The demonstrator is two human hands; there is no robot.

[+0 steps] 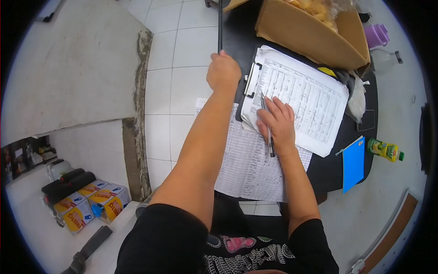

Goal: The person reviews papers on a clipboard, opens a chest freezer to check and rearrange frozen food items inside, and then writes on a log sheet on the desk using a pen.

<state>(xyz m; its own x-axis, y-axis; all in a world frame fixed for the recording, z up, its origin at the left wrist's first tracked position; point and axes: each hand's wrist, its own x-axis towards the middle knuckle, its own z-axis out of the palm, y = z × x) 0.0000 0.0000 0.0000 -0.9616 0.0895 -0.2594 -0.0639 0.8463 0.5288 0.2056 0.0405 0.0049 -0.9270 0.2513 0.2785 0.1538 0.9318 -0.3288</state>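
Slanting through right hand (pixel 280 127): pen (pixel 270 141)

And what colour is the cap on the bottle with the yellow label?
Green. The cap shows best in the head view.

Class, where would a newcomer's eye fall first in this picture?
Probably on the right hand near the centre, holding a pen over papers. Next, likely the bright blue notebook at the right edge of the table, with a bottle beside it, and the box at the top.
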